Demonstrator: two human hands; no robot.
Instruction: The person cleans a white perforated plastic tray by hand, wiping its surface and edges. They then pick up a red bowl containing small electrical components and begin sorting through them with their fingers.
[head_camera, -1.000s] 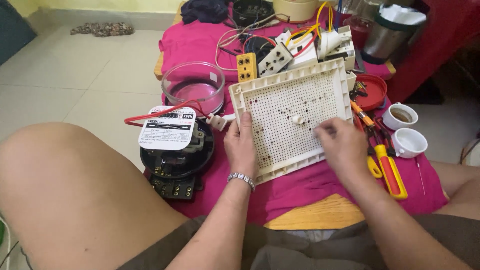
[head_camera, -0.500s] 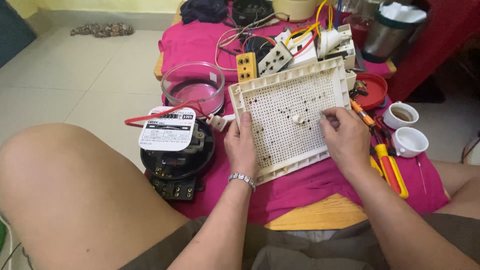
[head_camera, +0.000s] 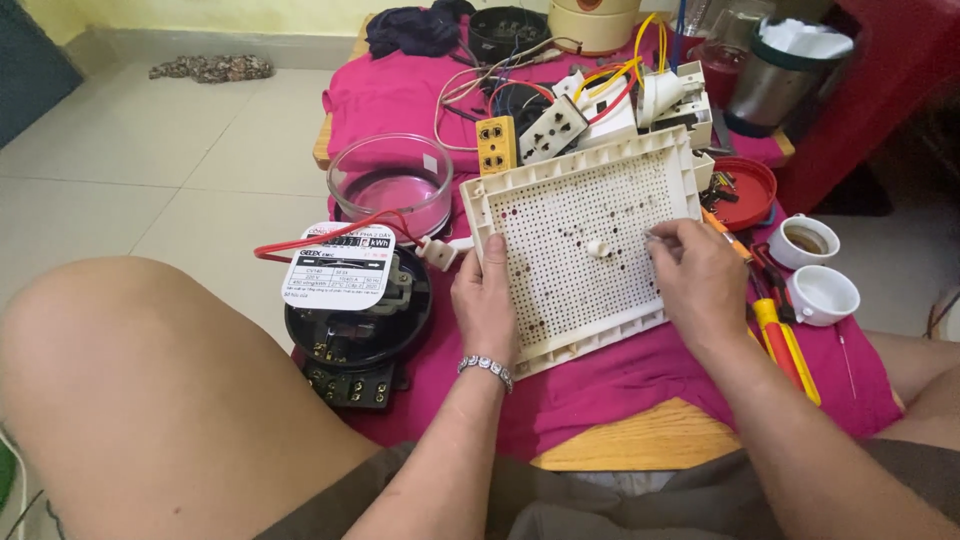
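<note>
glass bowl (head_camera: 391, 186) | black meter (head_camera: 358, 320) | two white cups (head_camera: 812, 268) | red lid (head_camera: 741, 192)

One label shows plainly: a white rounded-rectangular paper plate with dark print and a thin red band along its top edge (head_camera: 338, 266), lying tilted on the face of the round black electric meter (head_camera: 358, 318) at the left edge of the pink-clothed counter (head_camera: 640, 375). A second, small pale square sticker (head_camera: 429, 163) sits on the far wall of the clear round glass bowl (head_camera: 390, 186) just behind the meter. No packages, signs or screens appear.
</note>
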